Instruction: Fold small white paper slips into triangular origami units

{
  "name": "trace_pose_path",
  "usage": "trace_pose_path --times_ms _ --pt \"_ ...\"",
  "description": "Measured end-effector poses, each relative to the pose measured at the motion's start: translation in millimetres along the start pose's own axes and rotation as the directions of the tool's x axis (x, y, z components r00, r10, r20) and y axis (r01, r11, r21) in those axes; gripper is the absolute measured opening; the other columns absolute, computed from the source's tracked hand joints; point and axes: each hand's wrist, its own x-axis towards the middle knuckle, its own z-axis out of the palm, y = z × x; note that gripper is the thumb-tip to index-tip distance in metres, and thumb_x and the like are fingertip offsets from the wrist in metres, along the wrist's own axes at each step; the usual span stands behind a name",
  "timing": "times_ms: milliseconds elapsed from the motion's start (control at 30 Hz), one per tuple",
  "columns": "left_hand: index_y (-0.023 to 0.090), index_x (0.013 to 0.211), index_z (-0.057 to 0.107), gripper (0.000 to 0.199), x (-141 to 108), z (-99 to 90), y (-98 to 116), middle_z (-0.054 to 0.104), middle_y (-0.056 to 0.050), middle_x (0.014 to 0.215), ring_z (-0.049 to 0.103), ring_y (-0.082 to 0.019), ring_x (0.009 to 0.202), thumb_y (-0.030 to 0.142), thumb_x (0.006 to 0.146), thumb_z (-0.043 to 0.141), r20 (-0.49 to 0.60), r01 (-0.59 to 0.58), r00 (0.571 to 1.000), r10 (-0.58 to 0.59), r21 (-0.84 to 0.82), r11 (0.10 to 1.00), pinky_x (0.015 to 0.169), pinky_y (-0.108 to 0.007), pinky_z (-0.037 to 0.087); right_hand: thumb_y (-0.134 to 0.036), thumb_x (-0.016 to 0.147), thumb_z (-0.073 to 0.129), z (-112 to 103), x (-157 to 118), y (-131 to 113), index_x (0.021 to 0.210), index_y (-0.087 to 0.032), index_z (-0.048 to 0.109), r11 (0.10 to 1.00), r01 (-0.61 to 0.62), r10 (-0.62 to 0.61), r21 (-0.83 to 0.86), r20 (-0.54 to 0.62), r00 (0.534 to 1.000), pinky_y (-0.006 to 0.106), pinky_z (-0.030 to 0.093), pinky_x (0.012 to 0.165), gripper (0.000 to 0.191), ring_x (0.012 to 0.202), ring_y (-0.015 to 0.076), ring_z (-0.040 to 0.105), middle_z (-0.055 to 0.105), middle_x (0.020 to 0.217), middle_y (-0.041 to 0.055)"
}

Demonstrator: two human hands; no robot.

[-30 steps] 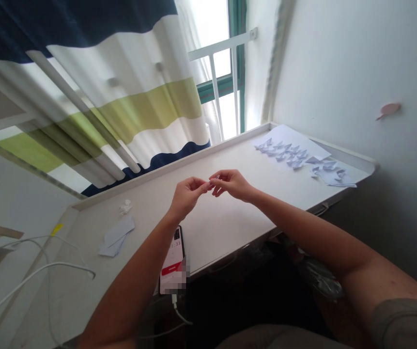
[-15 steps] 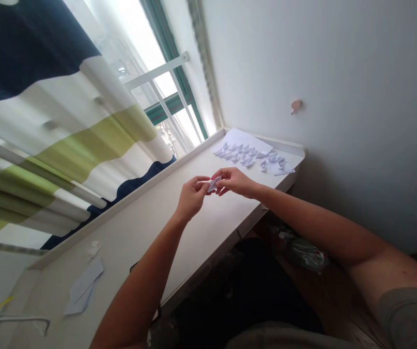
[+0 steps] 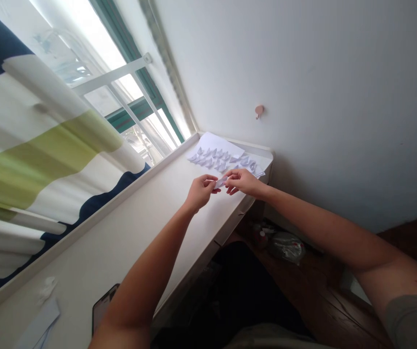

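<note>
Between my two hands is a small folded piece of white paper (image 3: 221, 182), held above the desk. My left hand (image 3: 201, 192) pinches its left end between thumb and fingers. At the other end, my right hand (image 3: 243, 182) grips it with thumb and forefinger, the remaining fingers curled below. Just beyond my hands, several small folded paper boats (image 3: 208, 160) stand in rows on and beside a white paper sheet (image 3: 219, 143). The fine folds of the held piece are too small to make out.
A phone (image 3: 101, 308) lies partly behind my left forearm. Folded white papers (image 3: 41, 325) and a crumpled tissue (image 3: 47, 289) rest at the desk's lower left. The white desk (image 3: 128, 247) has a raised rim along the curtain (image 3: 59, 145). A wall hook (image 3: 259, 111) is at right.
The view has swung right, so the desk and wall shift left and the phone shows more. Both hands still hold the paper, which has tilted slightly.
</note>
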Motion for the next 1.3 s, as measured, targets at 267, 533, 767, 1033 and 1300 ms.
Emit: trace_pose_path --times_ms 267,533,767,1033,1300 --pt "0.019 0.094 0.068 0.007 30 28.6 -14 0.075 -0.003 0.072 0.079 -0.024 0.071 0.017 0.090 0.073 0.040 0.056 0.997 -0.062 0.129 0.990 0.079 -0.039 0.061 -0.010 0.078 0.081 -17 15 7 0.073 -0.017 0.070 0.972 -0.041 -0.002 -0.230 -0.183 0.983 0.025 0.052 0.038 0.015 0.044 0.0177 0.065 0.068 0.053 0.0026" --pt "0.025 0.085 0.062 0.019 31 12.6 -12 0.075 -0.007 0.089 0.074 -0.030 0.090 0.010 0.084 0.075 -0.060 -0.076 0.991 0.119 0.476 0.876 0.095 -0.045 0.056 -0.018 0.087 0.071 -4 20 12 0.101 -0.014 0.077 0.761 -0.135 -0.109 -0.634 -0.330 0.938 0.035 0.060 0.066 0.016 0.060 0.0248 0.073 0.075 0.069 0.0069" --pt "0.022 0.085 0.063 0.019 -43 -103.4 -21 0.081 -0.010 0.091 0.075 -0.026 0.093 0.034 0.093 0.075 -0.064 -0.106 0.991 0.121 0.203 0.973 0.090 -0.039 0.055 -0.023 0.096 0.065 61 24 4 0.107 -0.016 0.079 0.618 0.067 -0.304 -0.783 -0.160 0.939 0.036 0.054 0.083 0.020 0.082 0.0272 0.075 0.079 0.081 0.0071" --pt "0.018 0.108 0.070 0.034 -257 -272.9 -91 0.083 -0.015 0.107 0.078 -0.027 0.102 0.045 0.089 0.076 -0.765 0.087 0.625 0.153 0.263 0.961 0.099 -0.042 0.057 -0.021 0.096 0.069 277 31 18 0.101 -0.020 0.080 0.667 0.505 -0.163 -0.548 0.554 0.816 0.033 0.054 0.076 0.012 0.083 0.0231 0.073 0.081 0.088 0.0062" --pt "0.022 0.102 0.076 0.017 -428 -306.7 -155 0.083 -0.010 0.116 0.075 -0.027 0.117 0.033 0.093 0.068 -0.886 0.354 0.428 0.178 0.345 0.869 0.114 -0.045 0.053 -0.020 0.093 0.071 441 -10 60 0.107 -0.019 0.080 0.706 0.608 0.003 -0.365 0.859 0.512 0.039 0.061 0.087 0.017 0.093 0.0252 0.078 0.083 0.107 0.0107"
